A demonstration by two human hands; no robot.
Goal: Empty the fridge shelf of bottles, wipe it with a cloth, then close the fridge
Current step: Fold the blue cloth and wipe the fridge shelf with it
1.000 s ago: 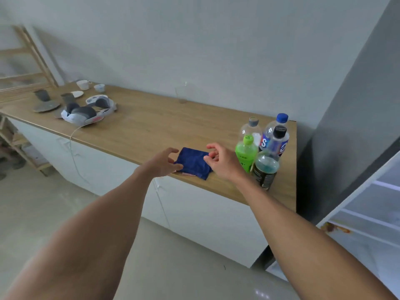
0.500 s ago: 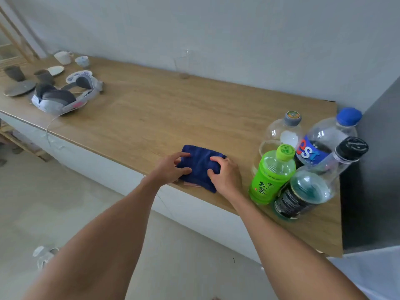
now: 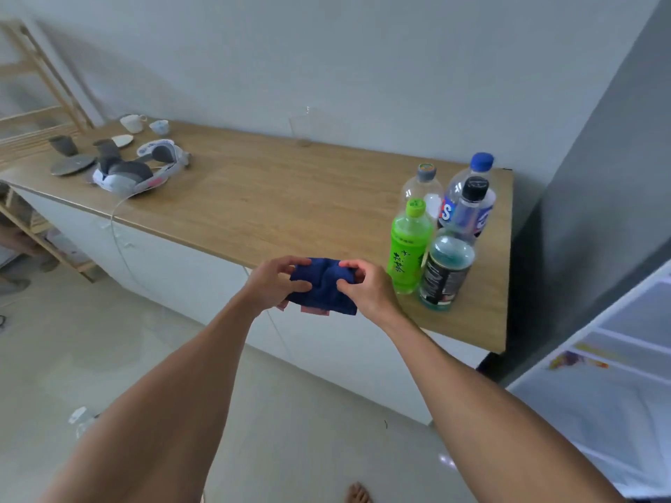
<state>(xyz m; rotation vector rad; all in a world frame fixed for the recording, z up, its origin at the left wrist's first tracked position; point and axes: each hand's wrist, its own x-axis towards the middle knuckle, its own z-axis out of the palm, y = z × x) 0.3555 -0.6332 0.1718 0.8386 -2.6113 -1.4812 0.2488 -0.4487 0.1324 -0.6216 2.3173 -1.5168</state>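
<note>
A folded dark blue cloth (image 3: 321, 290) is held off the counter's front edge between both hands. My left hand (image 3: 270, 285) grips its left side and my right hand (image 3: 366, 288) grips its right side. Several bottles stand together on the wooden counter (image 3: 276, 197) at its right end: a green tea bottle (image 3: 408, 248), a dark-labelled bottle with blue-green liquid (image 3: 448, 270), a clear bottle with a grey cap (image 3: 423, 186) and a blue-capped bottle (image 3: 479, 190). The open fridge (image 3: 613, 386) shows white shelves at the lower right.
A headset with a cable (image 3: 138, 172), grey cups, a plate (image 3: 72, 165) and white cups (image 3: 132, 123) sit at the counter's left end. A clear glass (image 3: 301, 127) stands by the wall. A wooden rack (image 3: 40, 103) is at the far left. A grey fridge side (image 3: 599, 197) rises at right.
Both hands closed on the blue cloth and lifted it from the counter toward me. The view shifted, bringing the open fridge back into sight at the right.
</note>
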